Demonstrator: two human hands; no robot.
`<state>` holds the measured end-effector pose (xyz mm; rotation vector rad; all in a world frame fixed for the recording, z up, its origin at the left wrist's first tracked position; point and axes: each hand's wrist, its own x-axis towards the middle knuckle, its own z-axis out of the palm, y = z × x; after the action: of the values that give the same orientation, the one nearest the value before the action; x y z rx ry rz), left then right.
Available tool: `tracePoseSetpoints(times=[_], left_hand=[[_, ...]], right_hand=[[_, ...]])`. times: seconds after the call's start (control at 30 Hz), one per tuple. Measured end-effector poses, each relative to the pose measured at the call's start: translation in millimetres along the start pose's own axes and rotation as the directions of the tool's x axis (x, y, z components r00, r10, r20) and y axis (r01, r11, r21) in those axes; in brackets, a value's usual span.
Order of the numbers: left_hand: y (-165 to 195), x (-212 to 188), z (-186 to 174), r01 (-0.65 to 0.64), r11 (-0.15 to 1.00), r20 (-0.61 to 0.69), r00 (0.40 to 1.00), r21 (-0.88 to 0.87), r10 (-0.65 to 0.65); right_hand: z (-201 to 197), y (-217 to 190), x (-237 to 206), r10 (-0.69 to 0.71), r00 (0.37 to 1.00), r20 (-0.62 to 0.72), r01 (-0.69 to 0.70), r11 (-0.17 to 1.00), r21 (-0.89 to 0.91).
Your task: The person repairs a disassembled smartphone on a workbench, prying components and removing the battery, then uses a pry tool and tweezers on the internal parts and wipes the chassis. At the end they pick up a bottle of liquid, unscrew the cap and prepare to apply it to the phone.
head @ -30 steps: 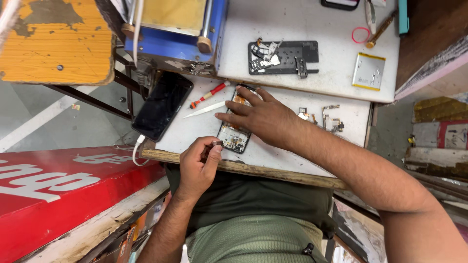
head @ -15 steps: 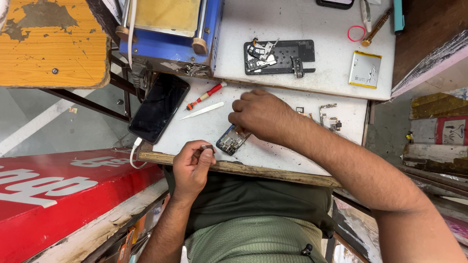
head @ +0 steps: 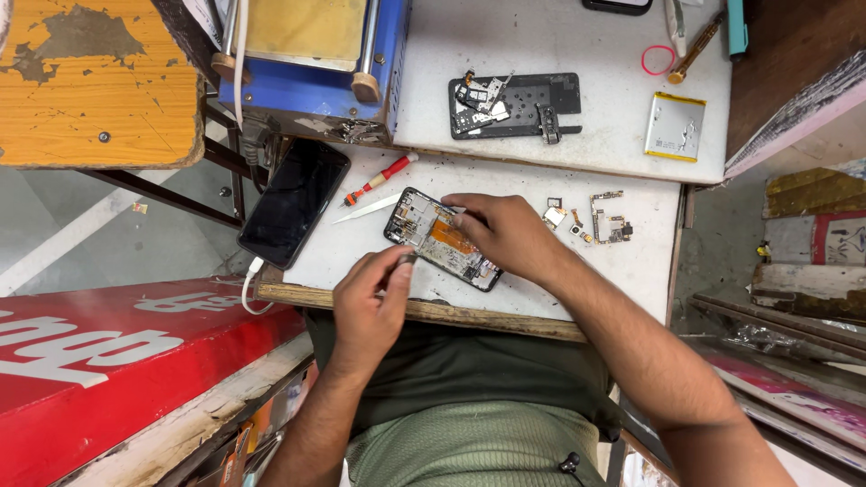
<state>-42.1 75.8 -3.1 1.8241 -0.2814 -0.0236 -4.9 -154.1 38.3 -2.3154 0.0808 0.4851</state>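
Opened phone frame near the worktable's front edge: right hand steadies it, left hand pinches a small tool. Removed boards lie beside it; disassembly appears well advanced, with internals remaining.

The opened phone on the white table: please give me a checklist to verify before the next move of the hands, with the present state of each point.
1. Opened phone lies flat on the white table: ok.
2. Right hand rests on the phone and steadies it: ok.
3. Left hand pinches a small tool at the phone's near edge: ok; what kind of tool it is: cannot tell.
4. Small loose parts lie apart from the phone, beside the right hand: ok.
5. Red-handled screwdriver and white pick lie within easy reach: ok.
6. Black phone hangs partly over the table edge: not ok.
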Motion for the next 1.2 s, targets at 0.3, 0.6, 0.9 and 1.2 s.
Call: tracePoseSetpoints(times=[0.3,0.6,0.9,1.2], left_hand=[[15,21,39,-0.153,0.937,0.042,0.988,0.313,0.148],[-1,37,58,-0.214,0.796,0.102,0.976,0.566,0.190],[-5,34,55,-0.349,0.747,0.152,0.935,0.566,0.322],[-3,32,51,-0.401,0.766,0.193,0.916,0.503,0.352]], right_hand=[[20,29,-64,-0.319,0.855,-0.408,0.260,0.946,-0.195],[47,42,-74,-0.401,0.819,-0.410,0.324,0.913,-0.247],[49,45,-73,-0.410,0.816,-0.407,0.323,0.908,-0.267],[53,45,-74,-0.404,0.818,-0.409,0.322,0.912,-0.256]])
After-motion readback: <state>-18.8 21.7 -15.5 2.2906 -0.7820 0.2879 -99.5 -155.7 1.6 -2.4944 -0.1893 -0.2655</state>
